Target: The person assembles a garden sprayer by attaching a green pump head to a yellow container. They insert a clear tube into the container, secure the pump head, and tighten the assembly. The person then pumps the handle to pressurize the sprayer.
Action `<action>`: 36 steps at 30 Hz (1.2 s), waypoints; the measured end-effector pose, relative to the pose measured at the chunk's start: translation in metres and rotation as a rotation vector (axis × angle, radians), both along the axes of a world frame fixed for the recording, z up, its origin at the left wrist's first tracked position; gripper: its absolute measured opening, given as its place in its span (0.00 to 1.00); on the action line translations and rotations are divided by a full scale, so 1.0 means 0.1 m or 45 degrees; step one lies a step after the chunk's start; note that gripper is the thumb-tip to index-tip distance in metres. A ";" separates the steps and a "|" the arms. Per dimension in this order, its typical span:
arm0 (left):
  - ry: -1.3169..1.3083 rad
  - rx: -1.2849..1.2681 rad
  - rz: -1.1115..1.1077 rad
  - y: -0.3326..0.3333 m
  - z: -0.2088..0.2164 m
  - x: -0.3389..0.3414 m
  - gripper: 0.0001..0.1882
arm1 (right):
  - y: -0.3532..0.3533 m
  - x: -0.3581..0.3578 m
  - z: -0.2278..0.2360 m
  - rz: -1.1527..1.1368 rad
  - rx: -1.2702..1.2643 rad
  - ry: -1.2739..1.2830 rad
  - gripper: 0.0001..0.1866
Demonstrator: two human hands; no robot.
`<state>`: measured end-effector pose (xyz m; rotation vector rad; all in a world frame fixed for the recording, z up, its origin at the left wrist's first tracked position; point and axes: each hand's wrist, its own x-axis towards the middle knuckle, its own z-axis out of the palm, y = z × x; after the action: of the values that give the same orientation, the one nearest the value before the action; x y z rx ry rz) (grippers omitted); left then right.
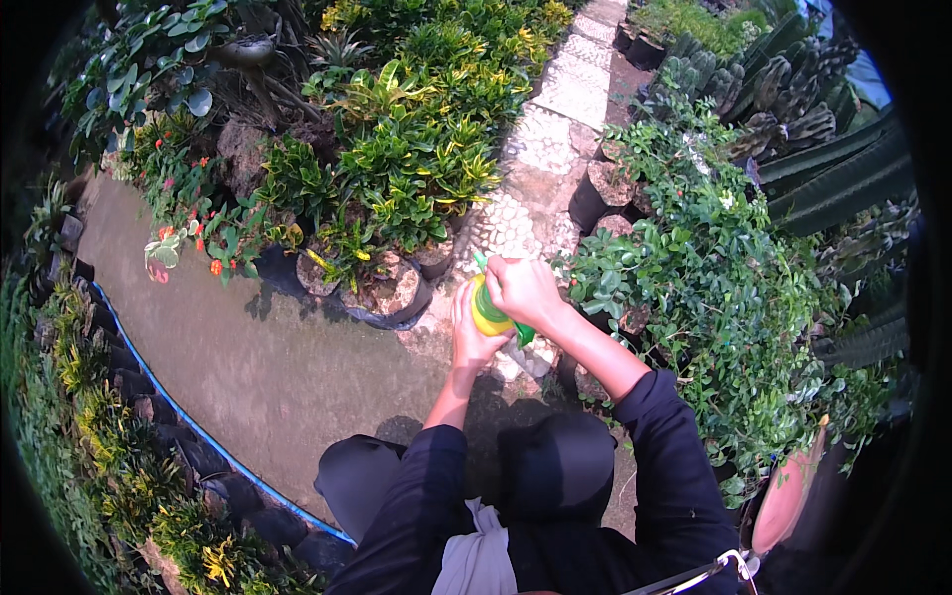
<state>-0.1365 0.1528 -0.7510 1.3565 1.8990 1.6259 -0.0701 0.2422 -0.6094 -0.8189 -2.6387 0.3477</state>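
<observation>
Both my hands meet in front of my knees around a yellow and green spray bottle (pixel 486 317). My left hand (pixel 470 335) wraps the yellow body from the left and below. Over the green top, my right hand (pixel 526 291) is closed, gripping it from the right. A green tip sticks out past the right hand's fingers, and another green part shows under its wrist. The bottle is tilted, and much of it is hidden behind my fingers.
Bagged plants with yellow-green leaves (pixel 416 178) stand ahead. Leafy bushes (pixel 684 258) and cacti (pixel 783 99) crowd the right. A pebbled path (pixel 511 223) runs away ahead. Along the left, a blue hose (pixel 178 402) edges bagged plants. A pinkish rounded object (pixel 783 501) sits lower right.
</observation>
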 end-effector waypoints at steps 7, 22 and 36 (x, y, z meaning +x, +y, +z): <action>0.014 -0.007 0.034 -0.04 -0.05 -0.02 0.54 | -0.14 0.01 1.10 -0.119 0.134 0.294 0.10; -0.028 -0.004 0.020 -0.02 -0.07 0.01 0.56 | -0.06 -0.02 0.24 -0.132 -0.032 0.092 0.11; -0.008 -0.054 0.035 -0.05 -0.04 0.02 0.54 | -0.07 0.23 -0.12 -0.192 -0.470 0.249 0.24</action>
<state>-0.1347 0.1481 -0.7548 1.3128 1.9459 1.5910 -0.0476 0.2356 -0.6219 -1.0303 -2.3467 0.8444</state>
